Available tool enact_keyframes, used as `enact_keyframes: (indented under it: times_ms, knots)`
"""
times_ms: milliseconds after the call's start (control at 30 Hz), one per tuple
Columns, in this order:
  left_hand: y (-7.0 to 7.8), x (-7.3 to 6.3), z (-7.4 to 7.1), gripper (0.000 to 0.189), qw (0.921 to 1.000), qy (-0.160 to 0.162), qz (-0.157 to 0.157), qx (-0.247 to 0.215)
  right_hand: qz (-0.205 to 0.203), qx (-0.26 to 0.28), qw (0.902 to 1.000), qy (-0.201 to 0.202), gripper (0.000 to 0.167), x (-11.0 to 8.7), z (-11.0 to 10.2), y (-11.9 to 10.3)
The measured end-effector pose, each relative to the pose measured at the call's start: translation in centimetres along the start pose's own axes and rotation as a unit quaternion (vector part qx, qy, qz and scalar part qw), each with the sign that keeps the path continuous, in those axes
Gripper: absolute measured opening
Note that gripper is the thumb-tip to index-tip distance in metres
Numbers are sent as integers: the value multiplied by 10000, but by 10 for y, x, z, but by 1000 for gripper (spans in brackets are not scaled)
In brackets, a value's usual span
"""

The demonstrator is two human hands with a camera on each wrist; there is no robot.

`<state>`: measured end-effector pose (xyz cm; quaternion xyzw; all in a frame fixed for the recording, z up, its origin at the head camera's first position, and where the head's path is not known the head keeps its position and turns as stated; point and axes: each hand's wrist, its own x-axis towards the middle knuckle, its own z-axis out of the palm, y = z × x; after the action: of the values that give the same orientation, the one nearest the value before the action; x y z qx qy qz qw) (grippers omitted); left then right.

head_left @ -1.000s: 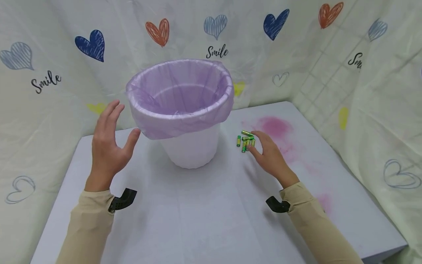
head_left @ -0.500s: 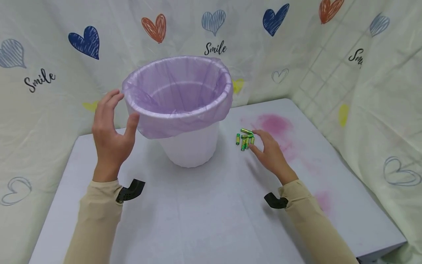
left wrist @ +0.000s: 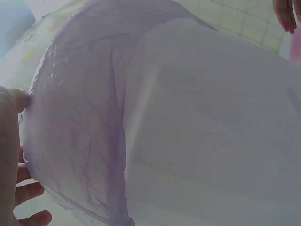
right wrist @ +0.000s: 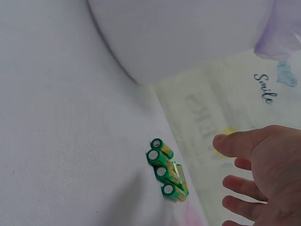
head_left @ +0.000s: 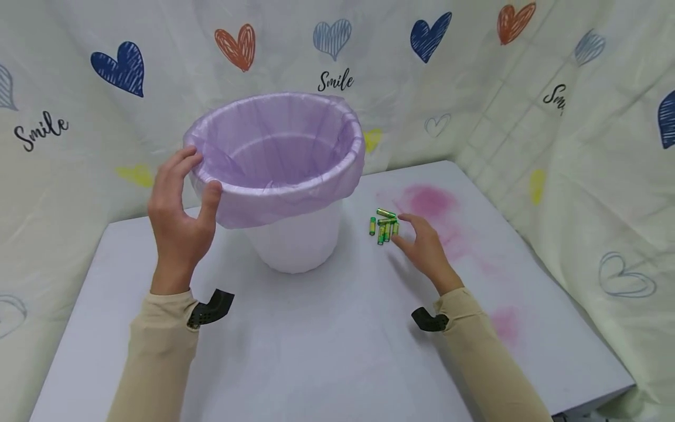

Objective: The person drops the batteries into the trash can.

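Note:
A white trash can (head_left: pixel 295 240) stands on the table, its rim covered by a purple liner bag (head_left: pixel 285 206). My left hand (head_left: pixel 181 228) is at the can's left rim, thumb and fingers spread apart with their tips against the liner. In the left wrist view, the thumb (left wrist: pixel 18 100) meets the liner's edge and the lower fingers stick out past it. Several small green batteries (head_left: pixel 387 221) lie in a loose cluster right of the can. My right hand (head_left: pixel 428 251) hovers beside them, thumb and forefinger apart, holding nothing. In the right wrist view, the batteries (right wrist: pixel 165 172) lie left of the fingers.
The white table (head_left: pixel 316 351) has pink stains (head_left: pixel 429 200) behind and right of the batteries. A pale curtain (head_left: pixel 390 88) with hearts and "Smile" lettering hangs behind the table and along its right side. The table's right edge runs close to that curtain.
My left hand has moved from beside the can to its left rim, where its fingertips meet the liner. The right hand stays by the batteries, its fingers slightly farther from them. The view has shifted slightly.

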<state>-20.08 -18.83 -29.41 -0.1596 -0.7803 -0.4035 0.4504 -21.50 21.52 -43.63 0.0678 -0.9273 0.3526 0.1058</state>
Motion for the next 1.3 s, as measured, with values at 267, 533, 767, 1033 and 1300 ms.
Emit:
enact_keyframes:
  times_ms: [267,533,767,1033,1300]
  knots:
    - [-2,-4,6,55,9992,311,165,-207,198,37,9998,-64,52,0,1,3]
    - [-3,-5,9,58,9987,371,192,-276,532,-43,9978,-386,53,4,3,7]
    - [-3,-11,6,61,9996,-6,173,-213,520,-212,9973,-468,51,7,5,12]
    - [2,-11,0,58,9992,-322,59,-241,616,-146,9965,-538,51,13,6,17]
    - [25,-8,-2,53,9985,-296,-111,-439,725,-142,9960,-511,50,18,9,20]
